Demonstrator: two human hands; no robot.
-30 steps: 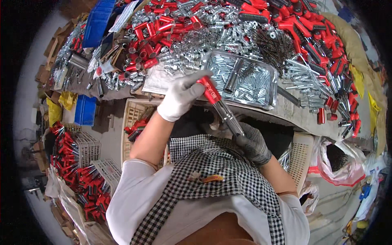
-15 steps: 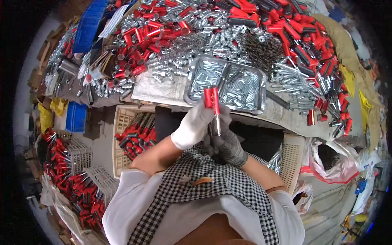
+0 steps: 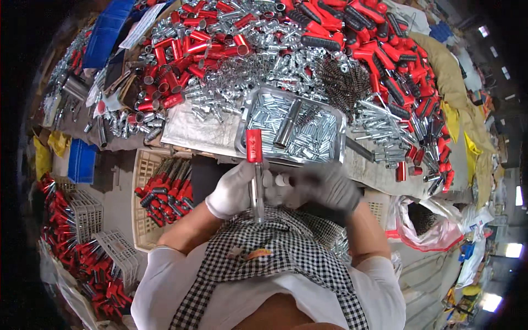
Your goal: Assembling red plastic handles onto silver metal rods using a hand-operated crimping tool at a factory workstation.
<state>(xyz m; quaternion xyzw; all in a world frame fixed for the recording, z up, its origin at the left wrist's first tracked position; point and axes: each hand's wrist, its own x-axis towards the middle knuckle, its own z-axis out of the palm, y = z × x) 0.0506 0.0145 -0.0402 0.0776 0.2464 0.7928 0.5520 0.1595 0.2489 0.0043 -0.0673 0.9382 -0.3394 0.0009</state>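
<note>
My left hand, in a white glove, grips a shiny metal rod with a red sleeve at its upper end. The piece stands nearly upright in the picture, red end toward the bench. To the right is my right hand, in a grey glove and smeared by motion. A small pale round-ended part shows by its fingertips; whether they hold it is unclear. Just beyond both hands sits a metal tray of small silver pins, with a steel tube lying across them.
Red sleeves, springs, silver fittings and red-black handles are heaped across the bench. Below its edge, a cream basket at left holds red-and-black tools. Grey crates stand farther left; a plastic bag is at right.
My right hand has moved away to the right from the red-sleeved rod. The rod, in my left hand, has shifted left and lower. The whole view has moved slightly.
</note>
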